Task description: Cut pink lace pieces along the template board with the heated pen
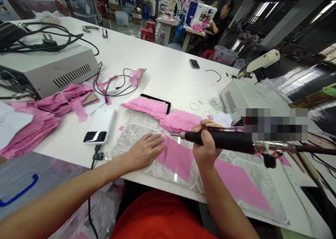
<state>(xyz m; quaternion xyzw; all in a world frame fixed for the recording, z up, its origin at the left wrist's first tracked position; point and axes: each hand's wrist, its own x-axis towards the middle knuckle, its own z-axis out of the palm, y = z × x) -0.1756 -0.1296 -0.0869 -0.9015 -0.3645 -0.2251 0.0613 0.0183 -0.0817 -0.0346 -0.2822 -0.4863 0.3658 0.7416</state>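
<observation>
My left hand (145, 150) lies flat, fingers stretched out, pressing on the left edge of a pink fabric piece (176, 158) that rests on a clear glass plate (131, 134). My right hand (206, 144) is wrapped round the black handle of a corded hot cutting tool (225, 141). The tool's metal tip points left and touches the upper edge of the pink piece, close to my left fingertips. Another pink fabric piece (240, 184) lies on the plate to the right.
Pink lace pieces (181, 121) and a stack (147, 106) lie behind the plate. A white power bank (101, 126), grey control boxes (52, 69) (252, 98), cables, pink scraps (28, 127) and a phone (194, 63) lie on the white table (162, 63). A person sews at the far back.
</observation>
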